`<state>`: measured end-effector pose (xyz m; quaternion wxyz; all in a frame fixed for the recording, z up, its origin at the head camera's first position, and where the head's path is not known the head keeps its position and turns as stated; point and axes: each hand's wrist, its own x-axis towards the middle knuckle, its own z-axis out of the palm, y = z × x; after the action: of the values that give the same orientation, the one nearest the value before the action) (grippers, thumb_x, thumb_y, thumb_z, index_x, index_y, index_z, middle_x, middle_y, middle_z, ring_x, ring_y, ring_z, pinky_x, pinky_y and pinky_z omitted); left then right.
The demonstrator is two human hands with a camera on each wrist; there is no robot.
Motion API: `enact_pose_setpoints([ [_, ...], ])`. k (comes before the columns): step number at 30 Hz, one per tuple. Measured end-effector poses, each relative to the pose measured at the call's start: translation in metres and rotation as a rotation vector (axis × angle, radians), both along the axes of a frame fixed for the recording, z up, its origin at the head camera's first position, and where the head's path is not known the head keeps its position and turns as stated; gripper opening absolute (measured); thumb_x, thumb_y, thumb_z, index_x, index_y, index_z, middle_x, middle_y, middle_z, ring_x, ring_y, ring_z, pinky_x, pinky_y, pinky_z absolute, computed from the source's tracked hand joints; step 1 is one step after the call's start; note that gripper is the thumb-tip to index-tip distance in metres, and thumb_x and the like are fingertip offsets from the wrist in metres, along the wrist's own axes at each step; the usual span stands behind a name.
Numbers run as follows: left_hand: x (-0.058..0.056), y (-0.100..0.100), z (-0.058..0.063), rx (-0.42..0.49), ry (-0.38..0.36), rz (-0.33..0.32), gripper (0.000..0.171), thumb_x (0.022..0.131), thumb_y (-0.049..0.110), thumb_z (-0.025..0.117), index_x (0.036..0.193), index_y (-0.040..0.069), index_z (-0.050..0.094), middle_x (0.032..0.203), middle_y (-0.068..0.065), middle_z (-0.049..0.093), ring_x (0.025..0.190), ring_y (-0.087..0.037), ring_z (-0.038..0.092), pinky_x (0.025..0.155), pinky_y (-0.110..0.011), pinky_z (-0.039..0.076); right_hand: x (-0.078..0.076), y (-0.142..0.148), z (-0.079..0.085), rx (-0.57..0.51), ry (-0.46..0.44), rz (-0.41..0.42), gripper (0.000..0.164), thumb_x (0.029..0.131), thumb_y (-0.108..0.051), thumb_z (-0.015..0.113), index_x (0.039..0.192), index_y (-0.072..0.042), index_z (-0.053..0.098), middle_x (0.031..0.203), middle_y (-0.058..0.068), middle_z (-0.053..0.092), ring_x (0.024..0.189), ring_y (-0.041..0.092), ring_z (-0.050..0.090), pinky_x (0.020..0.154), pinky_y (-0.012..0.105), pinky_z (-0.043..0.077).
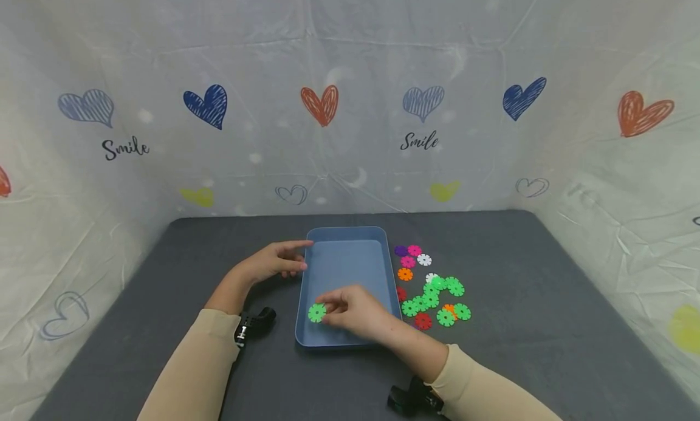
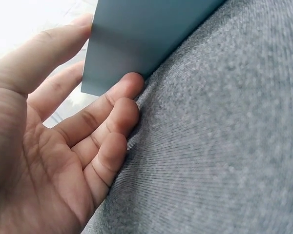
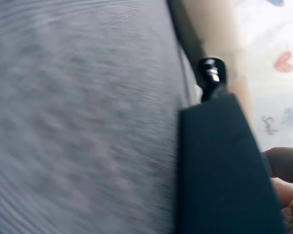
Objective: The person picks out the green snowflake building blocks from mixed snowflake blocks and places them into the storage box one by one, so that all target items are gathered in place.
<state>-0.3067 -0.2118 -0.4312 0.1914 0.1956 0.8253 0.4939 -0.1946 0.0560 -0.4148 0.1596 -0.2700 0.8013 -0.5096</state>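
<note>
A blue tray [image 1: 350, 234] lies on the dark grey table. Over its lower left part, my right hand [image 1: 355, 311] pinches a green flower-shaped disc [image 1: 316, 313] between thumb and fingertips. My left hand [image 1: 276, 261] is at the tray's left side, its index finger and thumb reaching the rim. In the left wrist view the fingertips [image 2: 129, 85] rest low by the tray wall [image 2: 132, 44], close to the cloth. The right wrist view shows the tray's outer wall [image 3: 224, 170] and only part of the right hand [image 3: 285, 195]; the disc is hidden there.
Right of the tray lie several green discs [image 1: 431, 288], two red ones [image 1: 423, 321], pink ones [image 1: 408, 261], an orange disc [image 1: 404, 274], a purple disc [image 1: 401, 251] and white ones [image 1: 424, 260]. A patterned curtain [image 1: 372, 166] stands behind the table.
</note>
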Motion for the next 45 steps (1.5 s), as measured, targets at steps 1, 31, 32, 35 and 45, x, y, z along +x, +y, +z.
enact_pose_setpoints([
  [1, 0.0, 0.0, 0.0, 0.004, -0.001, -0.002, 0.068, 0.098, 0.018, 0.072, 0.158, 0.008, 0.041, 0.113, -0.014, 0.067, 0.087, -0.025, 0.059, 0.074, -0.038, 0.048, 0.0, -0.001, -0.003, 0.005, -0.009, 0.012, 0.029, 0.091, -0.003, 0.076, 0.121, -0.001, 0.075, 0.087, -0.002, 0.069, 0.071, 0.008, 0.06, 0.062, 0.023, 0.048],
  [31, -0.002, 0.002, -0.002, -0.002, 0.006, 0.016, 0.067, 0.098, 0.02, 0.073, 0.157, 0.008, 0.042, 0.11, -0.011, 0.067, 0.086, -0.024, 0.059, 0.073, -0.039, 0.048, -0.006, 0.023, 0.04, 0.162, 0.098, 0.169, 0.026, 0.097, -0.016, 0.073, 0.122, -0.007, 0.075, 0.082, -0.005, 0.061, 0.068, 0.012, 0.055, 0.062, 0.026, 0.045],
  [32, -0.002, 0.002, -0.002, -0.002, 0.003, 0.018, 0.067, 0.098, 0.019, 0.073, 0.157, 0.008, 0.042, 0.11, -0.011, 0.067, 0.086, -0.025, 0.059, 0.073, -0.039, 0.048, -0.009, 0.027, 0.043, 0.161, 0.117, 0.156, 0.026, 0.097, -0.017, 0.073, 0.123, -0.008, 0.074, 0.083, -0.006, 0.06, 0.068, 0.013, 0.055, 0.062, 0.026, 0.045],
  [35, -0.002, 0.002, -0.002, -0.003, -0.001, 0.021, 0.067, 0.098, 0.019, 0.073, 0.157, 0.009, 0.042, 0.109, -0.011, 0.066, 0.086, -0.024, 0.059, 0.073, -0.039, 0.048, -0.017, 0.041, 0.049, 0.173, 0.169, 0.106, 0.027, 0.097, -0.017, 0.075, 0.123, -0.011, 0.074, 0.085, -0.006, 0.061, 0.071, 0.015, 0.056, 0.063, 0.027, 0.046],
  [45, -0.002, 0.001, -0.001, -0.002, -0.003, 0.003, 0.069, 0.098, 0.02, 0.074, 0.158, 0.008, 0.041, 0.114, -0.013, 0.066, 0.088, -0.025, 0.059, 0.075, -0.039, 0.049, -0.055, 0.099, 0.048, 0.157, 0.131, 0.009, 0.035, 0.095, -0.019, 0.077, 0.127, -0.008, 0.071, 0.088, 0.002, 0.06, 0.072, 0.019, 0.052, 0.066, 0.031, 0.045],
])
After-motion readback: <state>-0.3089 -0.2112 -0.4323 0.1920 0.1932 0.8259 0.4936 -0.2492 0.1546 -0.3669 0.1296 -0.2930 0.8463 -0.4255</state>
